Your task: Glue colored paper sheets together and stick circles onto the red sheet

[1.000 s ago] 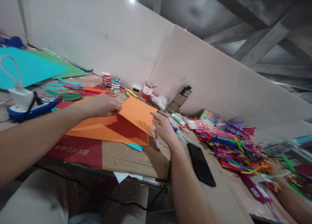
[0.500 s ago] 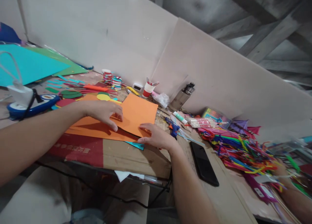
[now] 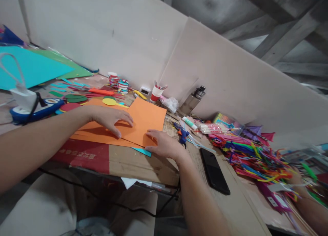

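A rectangular orange sheet of paper point(image 3: 148, 118) lies over a wider orange sheet point(image 3: 96, 140) on the cardboard-covered table. My left hand point(image 3: 111, 120) rests at the upper sheet's left side, fingers stretched over it and thumb apart. At the near right corner of that sheet is my right hand point(image 3: 164, 144), its fingertips on the paper and its thumb apart by the near edge. Neither hand shows a clear grip. A strip of blue paper point(image 3: 142, 151) pokes out under the orange sheets. Beyond my left hand lies a yellow paper disc point(image 3: 109, 101) with a strip.
Right of the sheets are a blue glue gun point(image 3: 183, 135), a glue stick point(image 3: 189, 123) and a black phone point(image 3: 214, 171). Colourful pipe cleaners point(image 3: 253, 157) pile up farther right, near another person's arm point(image 3: 311, 205). A power strip point(image 3: 48, 109) sits at left.
The upper orange sheet's near edge has come down flatter onto the sheet below. My left hand has shifted slightly right, its fingers farther over the paper. My right hand stays nearly in place.
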### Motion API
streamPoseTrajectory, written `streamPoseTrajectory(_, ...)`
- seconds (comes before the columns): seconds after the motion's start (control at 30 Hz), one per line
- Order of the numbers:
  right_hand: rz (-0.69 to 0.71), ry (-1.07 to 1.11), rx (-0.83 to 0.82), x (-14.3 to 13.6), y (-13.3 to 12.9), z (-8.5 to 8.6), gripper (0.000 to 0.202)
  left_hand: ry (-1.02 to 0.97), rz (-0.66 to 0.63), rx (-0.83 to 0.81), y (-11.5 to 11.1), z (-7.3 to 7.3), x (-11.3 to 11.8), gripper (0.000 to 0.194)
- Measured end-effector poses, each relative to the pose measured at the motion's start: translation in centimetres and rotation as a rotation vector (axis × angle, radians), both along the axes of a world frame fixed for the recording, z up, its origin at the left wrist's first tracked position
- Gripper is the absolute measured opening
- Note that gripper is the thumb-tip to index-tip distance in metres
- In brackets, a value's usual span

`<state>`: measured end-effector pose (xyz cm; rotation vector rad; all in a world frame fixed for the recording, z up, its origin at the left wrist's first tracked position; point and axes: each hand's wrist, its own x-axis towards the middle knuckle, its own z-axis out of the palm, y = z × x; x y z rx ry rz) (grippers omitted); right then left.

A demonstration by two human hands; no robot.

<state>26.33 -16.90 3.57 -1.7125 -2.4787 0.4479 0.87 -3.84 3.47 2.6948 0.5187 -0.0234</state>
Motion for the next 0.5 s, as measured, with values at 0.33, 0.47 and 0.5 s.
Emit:
streamPoseTrajectory(0.33, -0.043, -0.003, 0.017, -0.3, -0.7, 1.2, 0.029, -0.182, 0.086, -0.132, 1.0, -0.4, -0.3, 0.052)
streamPoseTrajectory(0.47, -0.129, -0.088, 0.124, -1.0, -0.9, 1.4, 0.028, -0.34, 0.223, -0.082, 1.9, -0.5, -1.0, 0.059)
streamPoseTrajectory(0.5, -0.156, -0.123, 0.166, -1.1, -0.9, 1.5, 0.029, -0.371, 0.247, -0.062, 2.2, -0.5, -1.1, 0.061)
